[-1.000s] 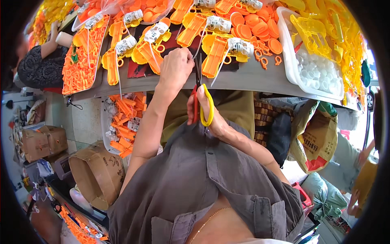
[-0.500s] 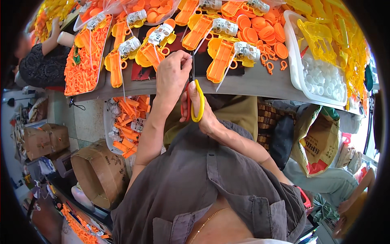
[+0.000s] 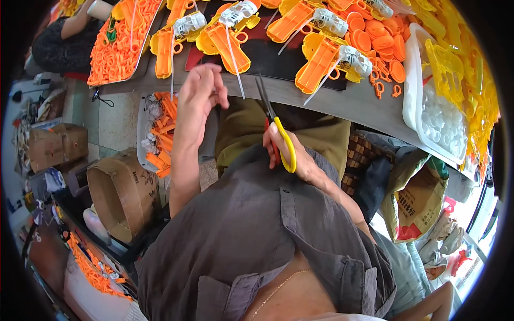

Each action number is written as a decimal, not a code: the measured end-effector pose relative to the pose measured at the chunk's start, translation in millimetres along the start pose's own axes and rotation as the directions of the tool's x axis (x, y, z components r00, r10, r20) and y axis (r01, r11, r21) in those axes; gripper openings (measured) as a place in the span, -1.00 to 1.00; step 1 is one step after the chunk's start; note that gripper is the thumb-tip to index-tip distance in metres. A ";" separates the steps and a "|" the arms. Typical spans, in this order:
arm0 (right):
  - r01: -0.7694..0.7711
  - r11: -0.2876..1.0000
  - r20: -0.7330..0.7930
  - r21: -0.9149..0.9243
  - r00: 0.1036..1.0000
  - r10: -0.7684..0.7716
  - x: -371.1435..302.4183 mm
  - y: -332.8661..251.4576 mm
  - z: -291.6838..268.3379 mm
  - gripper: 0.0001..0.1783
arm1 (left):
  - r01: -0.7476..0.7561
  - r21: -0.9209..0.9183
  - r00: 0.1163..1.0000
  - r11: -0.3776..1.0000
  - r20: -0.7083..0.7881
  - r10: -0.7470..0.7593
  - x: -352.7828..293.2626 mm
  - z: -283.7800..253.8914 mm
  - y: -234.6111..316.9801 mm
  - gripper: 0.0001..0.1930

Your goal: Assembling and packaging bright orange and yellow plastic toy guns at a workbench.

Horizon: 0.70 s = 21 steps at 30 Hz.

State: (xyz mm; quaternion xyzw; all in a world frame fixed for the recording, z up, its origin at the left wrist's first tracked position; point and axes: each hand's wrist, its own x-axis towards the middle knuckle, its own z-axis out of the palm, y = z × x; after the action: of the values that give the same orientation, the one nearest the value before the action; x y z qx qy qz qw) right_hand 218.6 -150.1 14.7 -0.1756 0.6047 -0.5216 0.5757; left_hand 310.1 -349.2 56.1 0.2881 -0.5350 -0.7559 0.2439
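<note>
My right hand grips scissors with one yellow and one red handle loop. Their dark blades point up toward the table edge and stand slightly apart. Raised in front of that edge, my left hand has loosely bent fingers, apart, with nothing visible in them. Nearest to it on the table lies an orange-and-yellow plastic toy assembly with a white mechanism and a thin white strip hanging over the edge. Another such assembly lies to the right of the blades, and several more are further back.
A tray of small orange rings is at the left. Orange discs lie loose at the right beside a white bin of clear caps. Yellow parts pile behind it. Below are a cardboard box and a paper sack.
My left hand has drawn away from the scissors to the left, its fingers loosening from a pinch. The scissors have come back toward my body and tilted. The view has shifted.
</note>
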 end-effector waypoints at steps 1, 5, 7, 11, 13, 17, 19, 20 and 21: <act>-0.020 1.000 0.030 -0.006 0.999 0.020 -1.1 4.3 0.8 -0.25 | 0.061 0.026 0.998 0.998 -0.012 -0.060 -6.8 -7.1 -6.4 -0.75; 0.021 0.997 0.048 -0.080 0.999 -0.017 4.5 7.0 8.8 -0.21 | -0.061 0.449 0.977 0.891 -0.157 0.146 -14.4 -4.3 -44.8 -0.81; 0.035 0.995 0.027 -0.092 0.999 -0.033 7.5 10.4 7.3 -0.21 | -0.110 0.589 0.966 0.801 -0.126 0.226 -11.2 16.4 -41.5 -0.83; 0.084 0.992 -0.004 -0.091 0.996 -0.085 8.5 13.9 6.1 -0.19 | -0.257 0.754 0.916 0.605 -0.010 0.401 -1.0 32.2 -44.4 -0.85; 0.089 0.992 -0.022 -0.093 0.996 -0.091 8.2 11.8 4.6 -0.18 | -0.326 0.756 0.889 0.568 0.041 0.456 1.8 36.9 -45.9 -0.88; 0.082 0.994 -0.035 -0.078 0.996 -0.085 11.1 7.3 -0.2 -0.17 | -0.310 0.726 0.904 0.614 0.026 0.426 7.8 40.5 -45.7 -0.87; 0.069 0.995 -0.037 -0.075 0.997 -0.072 12.0 3.8 -1.0 -0.16 | -0.301 0.712 0.911 0.634 0.019 0.411 8.1 37.7 -46.6 -0.87; 0.054 0.996 -0.038 -0.071 0.998 -0.057 12.4 2.1 -1.2 -0.16 | -0.300 0.713 0.911 0.633 0.017 0.413 7.9 37.0 -46.6 -0.87; 0.054 0.996 -0.034 -0.073 0.998 -0.057 12.7 0.9 -1.3 -0.16 | -0.289 0.705 0.916 0.647 0.007 0.401 7.4 36.2 -47.0 -0.87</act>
State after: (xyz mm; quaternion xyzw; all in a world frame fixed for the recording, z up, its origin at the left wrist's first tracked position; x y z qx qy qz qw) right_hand 214.2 -159.5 7.2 -0.2034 0.6283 -0.5185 0.5431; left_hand 276.7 -315.6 19.7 0.3063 -0.8034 -0.4153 0.2972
